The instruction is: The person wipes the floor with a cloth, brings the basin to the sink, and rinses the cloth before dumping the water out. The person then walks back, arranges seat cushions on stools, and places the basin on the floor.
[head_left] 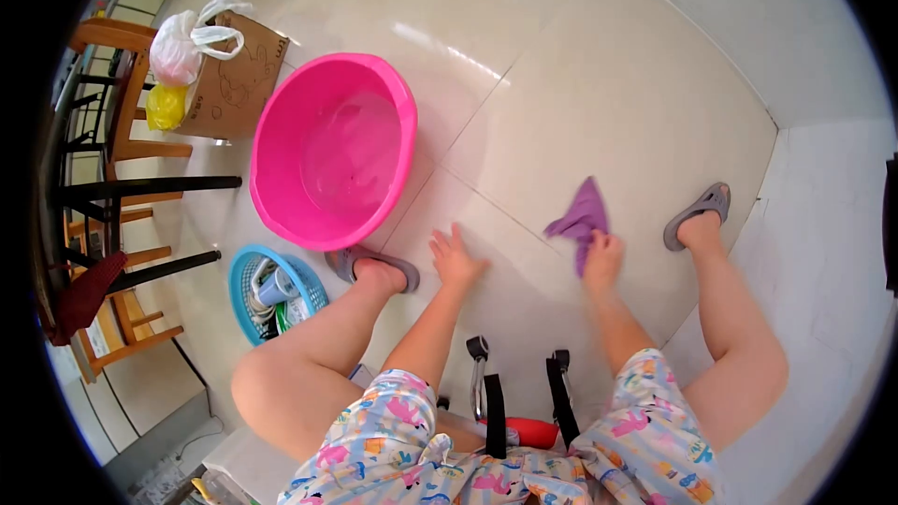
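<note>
Here's the purple cloth (582, 217), just right of centre in the frame, gripped along its lower right edge by the right hand (603, 258)! It's bunched and creased, plain all over, one corner peaking toward the top of the picture, another flaring out left, a narrow tail trailing below, slightly blurred. Resting or lifted? Can't tell from this angle.

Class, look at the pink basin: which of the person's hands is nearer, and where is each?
Left. The left hand is to the near right of the pink basin, not touching it; the right hand is farther to the right, holding a purple cloth.
</note>
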Motion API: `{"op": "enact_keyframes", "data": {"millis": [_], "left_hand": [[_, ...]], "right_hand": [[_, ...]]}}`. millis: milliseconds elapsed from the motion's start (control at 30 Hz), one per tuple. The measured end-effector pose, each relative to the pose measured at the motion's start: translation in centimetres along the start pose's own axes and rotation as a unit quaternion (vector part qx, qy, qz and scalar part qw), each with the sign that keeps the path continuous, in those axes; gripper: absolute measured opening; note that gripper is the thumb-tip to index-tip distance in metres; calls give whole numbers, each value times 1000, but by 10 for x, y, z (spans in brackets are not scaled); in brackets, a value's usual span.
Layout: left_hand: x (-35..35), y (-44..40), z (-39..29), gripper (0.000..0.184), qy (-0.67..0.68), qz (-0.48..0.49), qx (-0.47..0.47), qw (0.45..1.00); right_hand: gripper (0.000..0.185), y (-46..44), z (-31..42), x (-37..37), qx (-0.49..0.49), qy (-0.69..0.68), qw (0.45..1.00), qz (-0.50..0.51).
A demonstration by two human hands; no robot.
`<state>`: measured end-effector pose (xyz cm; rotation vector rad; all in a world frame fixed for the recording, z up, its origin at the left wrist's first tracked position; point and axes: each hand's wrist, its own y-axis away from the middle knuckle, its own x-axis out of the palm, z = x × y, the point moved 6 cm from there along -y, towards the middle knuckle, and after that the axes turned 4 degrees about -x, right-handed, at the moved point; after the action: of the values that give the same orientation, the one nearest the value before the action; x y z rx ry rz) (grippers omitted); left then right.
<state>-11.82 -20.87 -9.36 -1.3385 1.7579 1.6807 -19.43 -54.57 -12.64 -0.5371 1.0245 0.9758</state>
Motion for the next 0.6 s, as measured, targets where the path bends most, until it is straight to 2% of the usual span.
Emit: {"op": "enact_keyframes", "data": {"millis": [67, 100, 200, 267, 300, 333, 367, 433, 467, 533, 600], "left_hand": [[-7, 12, -26, 122, -34, 86, -67, 993], [0, 9, -25, 127, -39, 78, -71, 994], [21, -1, -20, 137, -51, 68, -76, 993], [16, -1, -19, 138, -61, 71, -79, 993], [14, -1, -20, 139, -60, 71, -75, 993], [14, -1, -21, 139, -60, 72, -69, 993], [15, -1, -22, 139, -61, 75, -63, 993], [23, -5, -16, 140, -92, 76, -56, 991], [27, -6, -15, 141, -109, 78, -51, 990], [22, -6, -17, 142, -100, 77, -60, 990], [22, -5, -20, 143, -93, 74, -66, 991]], "right_hand": [[19, -45, 21, -36, -52, 141, 986, -79], [21, -64, 26, -35, -60, 151, 982, -97], [22, -88, 63, 0, -207, -10, 978, 21], [23, -61, 118, 26, -248, -99, 958, 102], [20, -41, 141, 50, -266, -142, 935, 189], [23, -19, 156, 84, -240, -179, 928, 223], [26, 1, 180, 113, -288, -154, 914, 242], [31, 17, 229, 122, -411, -97, 881, 211], [34, 8, 255, 107, -481, -65, 859, 162], [40, -14, 276, 122, -490, -49, 851, 183], [45, -44, 298, 136, -512, 42, 848, 132]]}}
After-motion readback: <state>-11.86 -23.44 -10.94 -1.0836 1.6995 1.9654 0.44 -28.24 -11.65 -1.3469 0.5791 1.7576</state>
